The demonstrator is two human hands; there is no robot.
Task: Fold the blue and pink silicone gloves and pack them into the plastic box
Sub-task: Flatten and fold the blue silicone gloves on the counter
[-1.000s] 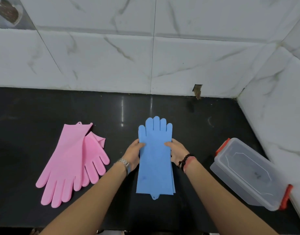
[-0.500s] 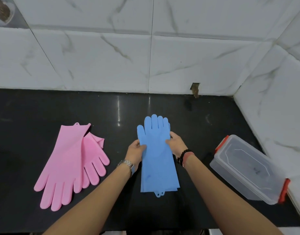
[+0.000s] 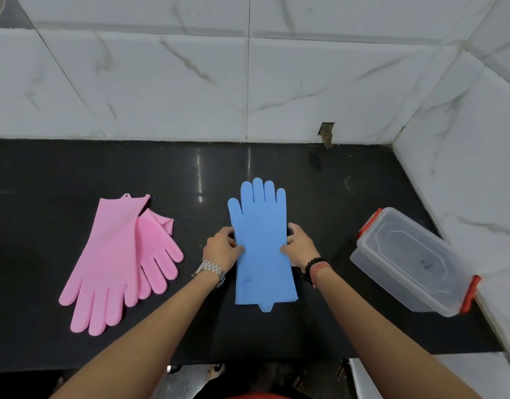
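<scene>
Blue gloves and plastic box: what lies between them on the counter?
In the head view, only the right hand and its forearm lie between the blue gloves and the plastic box; the rest is bare black counter.

1. Two pink gloves (image 3: 115, 254) are lying overlapped on the worktop (image 3: 46, 174).
2. Blue gloves (image 3: 262, 243) are lying stacked; their number cannot be told.
3. One plastic box (image 3: 412, 263) is sitting there.
4. Two hands, left hand (image 3: 220, 249) and right hand (image 3: 301, 247), are showing.
</scene>
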